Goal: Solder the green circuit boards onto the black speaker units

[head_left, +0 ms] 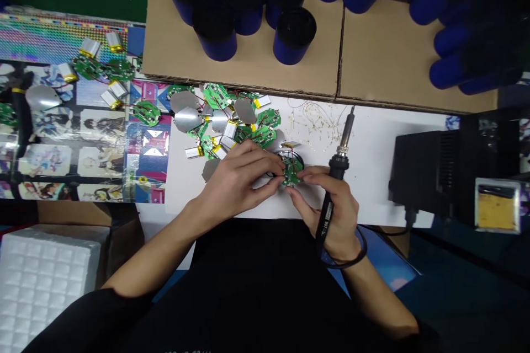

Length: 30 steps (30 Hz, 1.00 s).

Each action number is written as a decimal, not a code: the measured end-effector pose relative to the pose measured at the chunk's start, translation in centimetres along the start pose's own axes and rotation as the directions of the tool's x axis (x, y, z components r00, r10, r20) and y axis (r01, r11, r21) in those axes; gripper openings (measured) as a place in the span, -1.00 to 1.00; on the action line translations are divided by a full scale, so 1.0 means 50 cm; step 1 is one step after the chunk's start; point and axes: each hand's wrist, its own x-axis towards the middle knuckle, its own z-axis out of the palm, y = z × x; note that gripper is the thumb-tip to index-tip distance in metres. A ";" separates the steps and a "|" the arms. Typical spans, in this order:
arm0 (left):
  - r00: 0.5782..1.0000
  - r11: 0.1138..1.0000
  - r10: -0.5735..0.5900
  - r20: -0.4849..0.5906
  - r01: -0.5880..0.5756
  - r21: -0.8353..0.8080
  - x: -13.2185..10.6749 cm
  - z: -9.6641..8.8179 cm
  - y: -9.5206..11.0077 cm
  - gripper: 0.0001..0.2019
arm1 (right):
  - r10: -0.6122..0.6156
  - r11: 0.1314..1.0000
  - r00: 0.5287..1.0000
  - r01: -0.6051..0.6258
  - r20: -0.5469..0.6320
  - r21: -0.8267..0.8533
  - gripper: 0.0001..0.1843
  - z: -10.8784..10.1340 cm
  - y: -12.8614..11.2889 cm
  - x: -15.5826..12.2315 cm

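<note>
On the bench [375, 127], the left hand [244, 174] pinches at a green board [293, 167]; the right hand [337, 204], half-closed around a soldering iron [340, 164], touches the board's edge. Likely light, stiff, fragile: grip its rim.

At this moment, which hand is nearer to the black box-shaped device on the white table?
Right. The right hand, holding a black soldering iron, is left of the black device; the left hand is farther left, at a green circuit board.
</note>
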 end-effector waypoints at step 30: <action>0.978 0.993 0.075 0.196 -0.090 0.070 0.044 -0.024 0.002 -0.85 | 0.024 1.000 0.989 -0.025 -0.148 -0.006 -0.68 -0.133 -0.071 -0.043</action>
